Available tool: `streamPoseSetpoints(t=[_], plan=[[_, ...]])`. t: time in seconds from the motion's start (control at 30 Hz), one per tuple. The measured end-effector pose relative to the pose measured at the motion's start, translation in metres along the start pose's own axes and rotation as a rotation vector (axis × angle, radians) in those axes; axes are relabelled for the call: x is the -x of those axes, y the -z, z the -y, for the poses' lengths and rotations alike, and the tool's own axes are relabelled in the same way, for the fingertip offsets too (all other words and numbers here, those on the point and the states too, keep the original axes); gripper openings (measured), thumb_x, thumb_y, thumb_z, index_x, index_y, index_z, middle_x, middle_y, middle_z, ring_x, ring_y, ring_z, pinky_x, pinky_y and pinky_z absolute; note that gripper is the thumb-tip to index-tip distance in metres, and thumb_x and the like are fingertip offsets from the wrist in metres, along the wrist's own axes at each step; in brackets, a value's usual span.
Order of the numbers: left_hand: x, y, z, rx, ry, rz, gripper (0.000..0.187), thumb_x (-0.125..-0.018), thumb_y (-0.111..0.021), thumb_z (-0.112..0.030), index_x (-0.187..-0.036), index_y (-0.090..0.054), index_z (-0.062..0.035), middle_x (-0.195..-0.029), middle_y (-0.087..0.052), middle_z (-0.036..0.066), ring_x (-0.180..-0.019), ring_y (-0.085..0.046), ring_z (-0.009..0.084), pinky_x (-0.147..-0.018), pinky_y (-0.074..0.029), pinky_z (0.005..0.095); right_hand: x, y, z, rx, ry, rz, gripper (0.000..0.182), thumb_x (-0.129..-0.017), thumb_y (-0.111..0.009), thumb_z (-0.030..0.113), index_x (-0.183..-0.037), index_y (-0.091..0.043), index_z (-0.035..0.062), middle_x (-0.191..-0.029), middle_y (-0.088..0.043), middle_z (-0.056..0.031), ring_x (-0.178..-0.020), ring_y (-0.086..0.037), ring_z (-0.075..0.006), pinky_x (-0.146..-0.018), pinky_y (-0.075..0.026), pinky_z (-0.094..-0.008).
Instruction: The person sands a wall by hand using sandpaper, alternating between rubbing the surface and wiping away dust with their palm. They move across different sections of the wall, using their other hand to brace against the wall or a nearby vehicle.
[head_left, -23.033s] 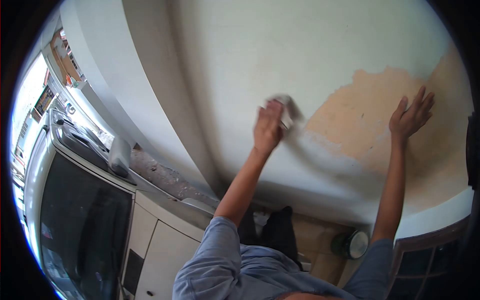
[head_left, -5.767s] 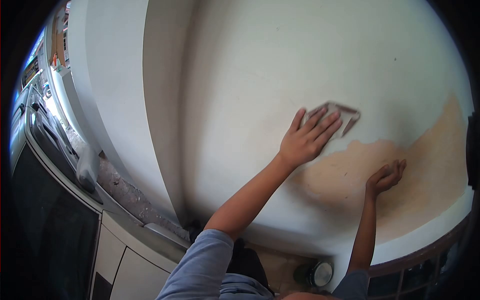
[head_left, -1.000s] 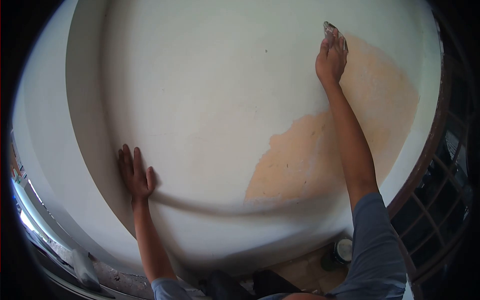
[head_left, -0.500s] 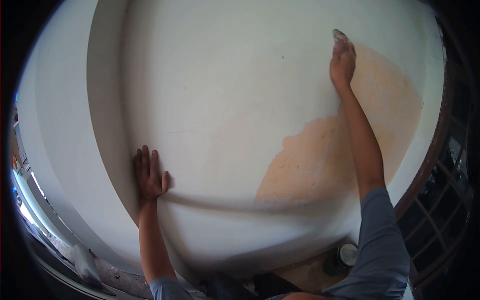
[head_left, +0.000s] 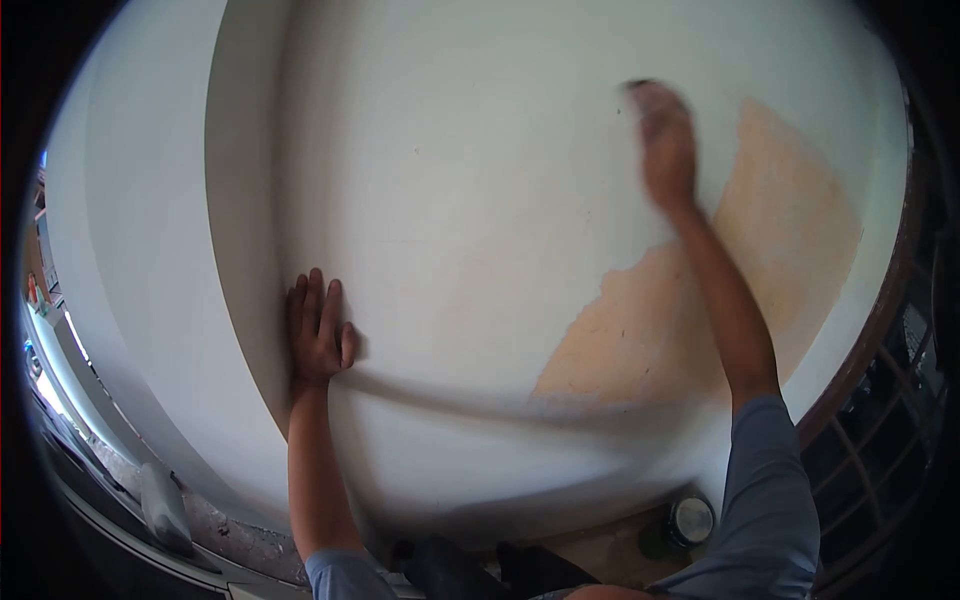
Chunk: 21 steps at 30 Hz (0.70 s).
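In the head view, a pale wall [head_left: 480, 190] fills the middle, with an orange-tan bare patch [head_left: 650, 330] on its right side. The patch's left edge is ragged. My left hand [head_left: 318, 330] lies flat against the wall near the left corner, fingers stretched upward. Up on the pale surface, left of the patch's top, my right hand [head_left: 668, 150] is closed and smeared by motion. A small dark-edged thing [head_left: 638, 86] shows at its fingertips; its kind is too blurred to tell.
A projecting wall edge [head_left: 212, 200] runs down the left. Low on the right stands an open round container [head_left: 691, 521] with pale contents, beside my right sleeve. A brown-framed paned window or door [head_left: 870, 430] borders the right side. A vehicle [head_left: 130, 545] appears at lower left.
My right hand has moved left across the wall, away from the patch's upper edge. My left hand stays pressed on the wall. The whole view has shifted slightly.
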<state>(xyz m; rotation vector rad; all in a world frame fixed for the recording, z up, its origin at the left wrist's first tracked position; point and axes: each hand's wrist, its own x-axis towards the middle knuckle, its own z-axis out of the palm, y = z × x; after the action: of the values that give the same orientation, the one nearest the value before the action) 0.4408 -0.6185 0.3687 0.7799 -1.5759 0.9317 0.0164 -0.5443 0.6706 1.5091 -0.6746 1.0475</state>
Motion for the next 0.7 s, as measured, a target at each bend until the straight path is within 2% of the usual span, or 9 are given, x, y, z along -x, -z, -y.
streamPoseSetpoints(t=[0.07,0.2,0.27,0.3,0.4,0.47,0.5,0.6,0.7], plan=[[0.001,0.000,0.004,0.001,0.003,-0.002,0.054,-0.086,-0.045,-0.025,-0.134,-0.052,-0.0014,-0.143,-0.043,0.026,-0.129,-0.043,0.0478,-0.106,-0.035,0.0588,-0.004,0.018,-0.057,0.131,-0.482,-0.133,0.035,-0.100,-0.040,0.019,-0.128,-0.057,0.0047,-0.126,-0.060,-0.0157,-0.122,-0.051,-0.0374,-0.107,-0.033,-0.0487],[0.001,-0.003,0.001,-0.011,-0.009,-0.008,0.054,-0.085,-0.044,-0.022,-0.134,-0.051,-0.0013,-0.143,-0.042,0.026,-0.128,-0.043,0.0481,-0.106,-0.035,0.0587,0.053,-0.020,0.085,0.225,-0.157,0.116,0.037,-0.093,-0.051,0.015,-0.129,-0.058,0.0101,-0.132,-0.057,-0.0121,-0.125,-0.048,-0.0370,-0.106,-0.032,-0.0565],[0.001,0.000,0.002,-0.019,-0.015,0.007,0.054,-0.085,-0.044,-0.022,-0.135,-0.051,-0.0012,-0.143,-0.042,0.026,-0.128,-0.043,0.0480,-0.106,-0.035,0.0588,0.125,-0.026,0.175,-0.287,0.196,0.484,0.032,-0.092,-0.055,0.019,-0.123,-0.063,0.0165,-0.130,-0.059,-0.0024,-0.121,-0.052,-0.0228,-0.104,-0.039,-0.0456],[0.000,-0.001,0.000,-0.018,-0.013,0.018,0.055,-0.085,-0.044,-0.021,-0.135,-0.050,-0.0010,-0.143,-0.042,0.026,-0.129,-0.043,0.0480,-0.106,-0.035,0.0588,0.163,-0.034,0.201,-0.382,0.459,0.426,0.032,-0.092,-0.056,0.026,-0.122,-0.064,0.0189,-0.131,-0.058,0.0019,-0.120,-0.052,-0.0170,-0.104,-0.040,-0.0408],[0.001,-0.005,0.004,-0.019,-0.044,-0.016,0.055,-0.085,-0.044,-0.021,-0.136,-0.049,-0.0004,-0.144,-0.041,0.027,-0.129,-0.042,0.0478,-0.106,-0.035,0.0586,0.151,-0.029,0.184,-0.386,0.611,0.462,0.034,-0.090,-0.057,0.024,-0.124,-0.062,0.0202,-0.131,-0.058,0.0045,-0.122,-0.052,-0.0169,-0.106,-0.039,-0.0388],[0.001,-0.001,0.003,-0.018,-0.038,0.005,0.055,-0.084,-0.044,-0.020,-0.136,-0.048,0.0000,-0.144,-0.041,0.027,-0.130,-0.041,0.0478,-0.107,-0.034,0.0586,0.087,-0.024,0.122,-0.442,0.558,0.481,0.037,-0.091,-0.055,0.014,-0.126,-0.061,0.0207,-0.128,-0.060,-0.0028,-0.117,-0.057,-0.0203,-0.104,-0.040,-0.0413],[0.001,-0.001,0.002,-0.015,-0.032,0.000,0.055,-0.084,-0.045,-0.019,-0.136,-0.048,-0.0001,-0.144,-0.041,0.027,-0.130,-0.041,0.0477,-0.107,-0.034,0.0586,0.050,-0.013,0.083,-0.062,0.565,0.293,0.037,-0.091,-0.053,0.009,-0.126,-0.060,0.0170,-0.127,-0.060,-0.0072,-0.118,-0.056,-0.0245,-0.104,-0.040,-0.0436],[-0.001,-0.004,0.000,0.000,-0.013,-0.015,0.055,-0.084,-0.045,-0.018,-0.136,-0.049,-0.0002,-0.144,-0.041,0.026,-0.130,-0.041,0.0476,-0.107,-0.034,0.0584,-0.024,-0.008,-0.039,0.304,-0.073,-0.048,0.035,-0.100,-0.043,0.019,-0.132,-0.054,0.0129,-0.137,-0.054,-0.0073,-0.130,-0.044,-0.0360,-0.108,-0.030,-0.0541],[0.000,-0.003,-0.002,0.012,-0.007,-0.018,0.056,-0.083,-0.046,-0.018,-0.135,-0.049,-0.0002,-0.144,-0.041,0.026,-0.130,-0.041,0.0472,-0.107,-0.034,0.0580,-0.010,-0.023,0.011,0.454,-0.227,-0.081,0.036,-0.101,-0.041,0.025,-0.133,-0.055,0.0144,-0.137,-0.054,-0.0098,-0.133,-0.041,-0.0327,-0.110,-0.028,-0.0544]])
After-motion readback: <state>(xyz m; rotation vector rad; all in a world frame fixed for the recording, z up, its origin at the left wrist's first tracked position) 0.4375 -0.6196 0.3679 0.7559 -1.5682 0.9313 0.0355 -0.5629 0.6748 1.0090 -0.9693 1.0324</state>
